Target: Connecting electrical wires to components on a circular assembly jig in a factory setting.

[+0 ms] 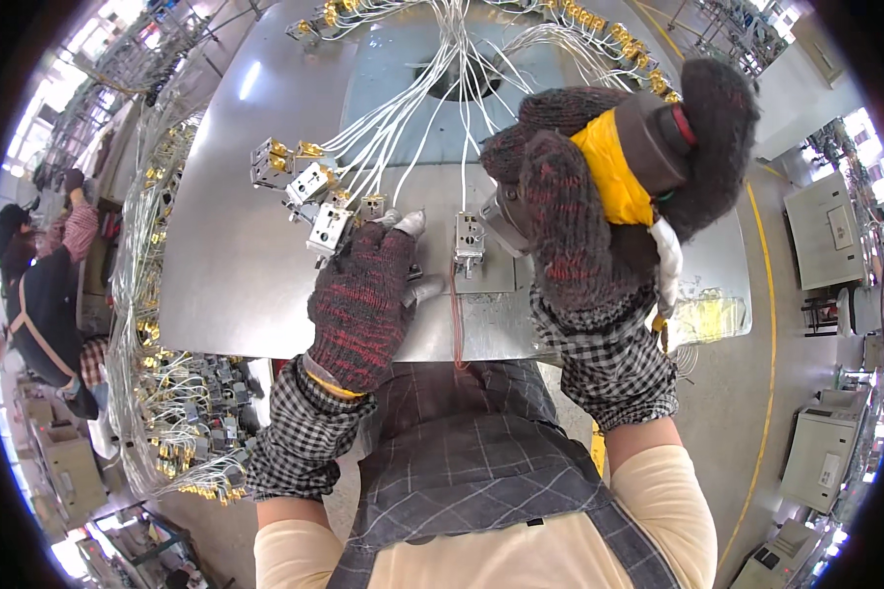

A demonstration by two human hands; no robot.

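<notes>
My left hand (363, 294), in a dark red-flecked knit glove with grey-wrapped fingertips, lies on the metal tabletop (226, 265), thumb and fingers apart. Its fingertips touch or nearly touch a small metal-cased unit (371, 206). Beside them sit more boxy metal units (328, 229) on white leads (388, 133). My right hand (580, 206), gloved alike, is closed around a dark handheld power tool (648, 147) wrapped in yellow tape; its exact kind is unclear. The tool's metal front end is just right of a single metal unit (469, 240) with its own white lead.
White leads fan out from a dark round opening (457, 80) to gold-ended units (599, 34) along the far edge. Bundles of wired parts (152, 294) hang at the left. A co-worker (54, 285) is beyond them. Beige cabinets (823, 231) stand to the right.
</notes>
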